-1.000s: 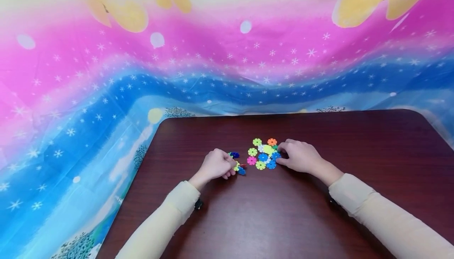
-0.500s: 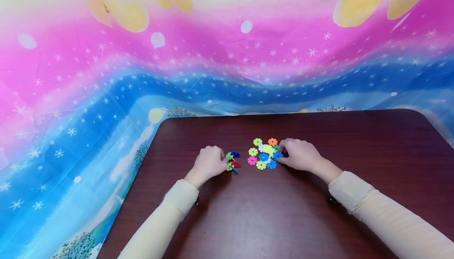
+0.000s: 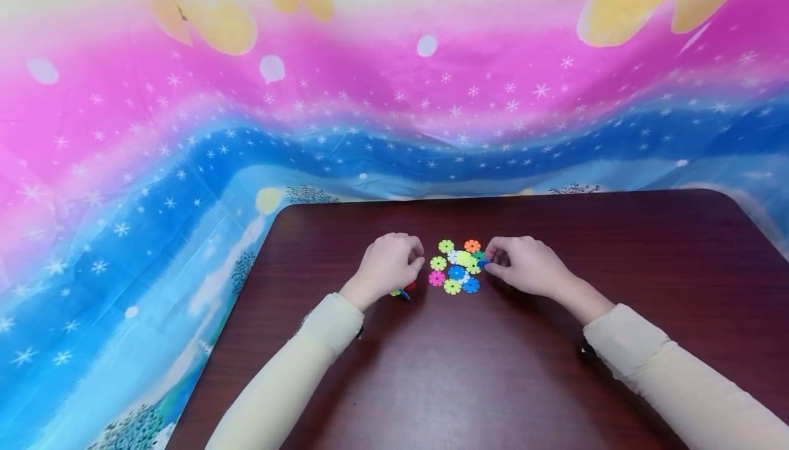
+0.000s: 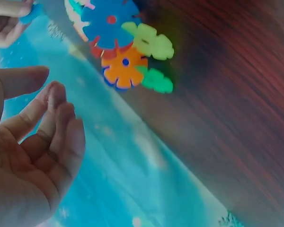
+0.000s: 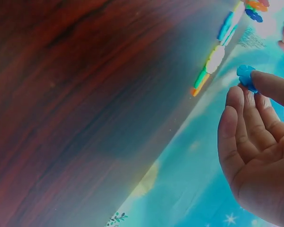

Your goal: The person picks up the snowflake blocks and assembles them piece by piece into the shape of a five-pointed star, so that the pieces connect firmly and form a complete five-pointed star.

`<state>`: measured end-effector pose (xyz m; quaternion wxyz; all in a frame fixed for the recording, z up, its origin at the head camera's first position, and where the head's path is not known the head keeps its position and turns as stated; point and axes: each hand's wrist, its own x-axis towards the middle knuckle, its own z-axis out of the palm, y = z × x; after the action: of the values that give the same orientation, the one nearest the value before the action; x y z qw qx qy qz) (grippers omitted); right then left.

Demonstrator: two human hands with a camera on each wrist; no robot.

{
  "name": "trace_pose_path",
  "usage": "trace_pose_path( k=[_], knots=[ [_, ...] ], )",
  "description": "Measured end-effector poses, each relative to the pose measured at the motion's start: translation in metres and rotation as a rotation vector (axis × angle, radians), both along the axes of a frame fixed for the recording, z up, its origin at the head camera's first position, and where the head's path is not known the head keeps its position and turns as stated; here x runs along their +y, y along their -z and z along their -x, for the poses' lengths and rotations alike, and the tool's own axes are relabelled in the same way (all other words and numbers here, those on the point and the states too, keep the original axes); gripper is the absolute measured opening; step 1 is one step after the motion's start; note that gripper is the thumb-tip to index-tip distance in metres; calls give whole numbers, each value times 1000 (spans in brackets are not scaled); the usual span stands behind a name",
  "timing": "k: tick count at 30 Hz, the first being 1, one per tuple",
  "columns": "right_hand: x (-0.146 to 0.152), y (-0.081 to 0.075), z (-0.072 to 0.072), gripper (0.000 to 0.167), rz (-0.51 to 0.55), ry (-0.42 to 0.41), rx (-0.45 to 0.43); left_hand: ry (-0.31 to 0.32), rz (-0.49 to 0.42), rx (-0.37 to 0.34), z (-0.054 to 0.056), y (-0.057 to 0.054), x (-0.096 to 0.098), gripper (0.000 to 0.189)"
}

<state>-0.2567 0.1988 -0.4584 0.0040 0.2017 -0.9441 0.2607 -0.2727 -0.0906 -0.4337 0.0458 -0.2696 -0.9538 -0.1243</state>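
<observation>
My right hand (image 3: 530, 266) pinches a blue snowflake disc (image 5: 246, 77) between thumb and fingertips, tilted up at the right edge of the loose disc pile (image 3: 453, 287). My left hand (image 3: 387, 262) holds nothing; in the left wrist view its fingers are loosely bent, with thumb and fingertips apart. Beside and partly under it in the head view lies a joined cluster of discs (image 3: 405, 295), mostly hidden there. The left wrist view shows that cluster's large blue disc (image 4: 97, 23), an orange disc (image 4: 114, 75) and green ones slotted at angles.
The loose discs lie flat and overlapping on the dark wooden table (image 3: 468, 368), among them an orange disc (image 3: 472, 246) and a pink disc (image 3: 437, 278). A printed cloth (image 3: 394, 114) hangs behind the table and along its left side.
My left hand has let go of the joined cluster and moved right, toward the loose pile. My right hand has tilted the blue disc up from the pile's right edge.
</observation>
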Motion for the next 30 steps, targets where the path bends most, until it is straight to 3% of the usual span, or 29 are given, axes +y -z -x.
trace_pose_path(
  k=[7, 12, 15, 23, 26, 30],
  knots=[
    [1, -4, -9, 14, 36, 7, 0, 17, 210, 59, 14, 17, 27, 19],
    [1, -2, -12, 13, 64, 3, -1, -32, 344, 17, 21, 24, 43, 33],
    [0, -2, -14, 13, 78, -4, 0, -49, 361, -6, 23, 27, 46, 32],
    [2, -5, -17, 15, 113, 14, 20, -51, 311, -42, 28, 28, 49, 35],
    [3, -6, -18, 16, 129, 23, 32, -43, 199, -87, 29, 29, 48, 32],
    [4, -6, -19, 18, 148, 25, 65, -27, -20, -145, 27, 27, 44, 26]
  ],
)
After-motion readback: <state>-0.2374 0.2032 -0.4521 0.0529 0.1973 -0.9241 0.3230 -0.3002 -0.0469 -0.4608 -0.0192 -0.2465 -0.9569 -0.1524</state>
